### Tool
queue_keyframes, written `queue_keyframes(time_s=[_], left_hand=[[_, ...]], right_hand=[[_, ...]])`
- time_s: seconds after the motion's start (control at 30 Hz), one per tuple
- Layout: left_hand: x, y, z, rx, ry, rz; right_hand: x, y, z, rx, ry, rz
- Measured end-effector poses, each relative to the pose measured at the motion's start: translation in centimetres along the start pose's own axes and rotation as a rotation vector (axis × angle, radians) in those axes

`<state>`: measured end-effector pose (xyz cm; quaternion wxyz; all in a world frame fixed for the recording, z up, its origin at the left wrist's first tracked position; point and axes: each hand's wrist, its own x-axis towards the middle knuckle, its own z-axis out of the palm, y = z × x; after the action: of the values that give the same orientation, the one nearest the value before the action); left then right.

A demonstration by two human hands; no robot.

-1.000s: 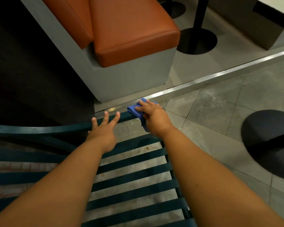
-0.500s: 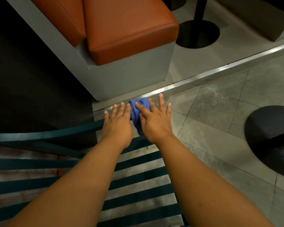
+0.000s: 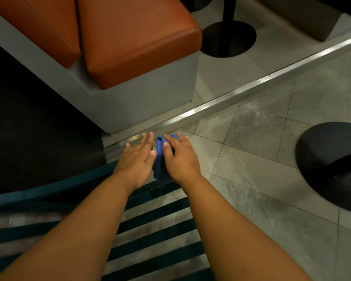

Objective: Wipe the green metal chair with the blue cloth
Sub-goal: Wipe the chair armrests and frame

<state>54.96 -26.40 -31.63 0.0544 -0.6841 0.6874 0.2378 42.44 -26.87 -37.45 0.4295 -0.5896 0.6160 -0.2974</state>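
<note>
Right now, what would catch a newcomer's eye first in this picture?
Two bare hands meet at the centre, the left hand and right hand flanking a bunched blue cloth at the corner of the green metal chair. Behind them, at upper left, sit bright orange seat cushions on a grey base.

One view only, camera on my head, wide-angle, looking forward and steeply down over my arms. Both forearms run in from the bottom edge, so it sits close above them; my left hand [image 3: 137, 159] and right hand [image 3: 180, 159] land near frame centre. Slatted chair seat [image 3: 156, 236] fills the bottom, right under the lens. Farther out, orange bench cushion [image 3: 134, 41] at top, metal floor strip [image 3: 251, 88] crossing diagonally, tiled floor [image 3: 261, 159] right. Edges curve from lens distortion. No second view to overlap.
</note>
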Motion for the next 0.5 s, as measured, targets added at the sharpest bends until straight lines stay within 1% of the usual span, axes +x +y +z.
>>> queue_keyframes(time_s=[0.07, 0.1, 0.17, 0.23, 0.3, 0.33, 0.37, 0.4, 0.43, 0.5], left_hand=[[0.6, 0.4, -0.8, -0.053, -0.066, -0.029], [1.0, 0.6, -1.0, -0.03, -0.093, -0.029], [2.0, 1.1, -1.2, 0.08, -0.104, -0.001], [2.9, 1.5, -0.9, 0.166, -0.08, 0.039], [3.5, 1.6, -0.3, 0.202, -0.035, 0.059], [3.6, 1.7, -0.1, 0.21, -0.009, 0.062], [3.7, 1.7, 0.1, 0.214, 0.019, 0.062], [3.7, 1.6, 0.3, 0.22, 0.045, 0.063], [3.6, 1.5, 0.4, 0.224, 0.065, 0.062], [3.6, 1.5, 0.5, 0.233, 0.095, 0.061]], right_hand=[[-1.0, 0.5, 0.0, -0.016, 0.025, -0.121], [-1.6, 0.9, -0.1, 0.017, 0.036, -0.161], [-1.9, 2.3, 0.1, 0.144, 0.049, -0.156], [-1.1, 3.5, 0.1, 0.328, 0.046, -0.019], [-0.1, 4.4, -0.2, 0.484, 0.027, 0.211], [0.3, 4.6, -0.6, 0.495, 0.007, 0.307], [0.6, 4.8, -0.9, 0.458, -0.014, 0.351], [0.8, 4.7, -1.1, 0.391, -0.018, 0.348], [0.6, 4.3, -1.2, 0.316, -0.004, 0.285], [-0.3, 3.2, -1.0, 0.219, 0.055, 0.031]])
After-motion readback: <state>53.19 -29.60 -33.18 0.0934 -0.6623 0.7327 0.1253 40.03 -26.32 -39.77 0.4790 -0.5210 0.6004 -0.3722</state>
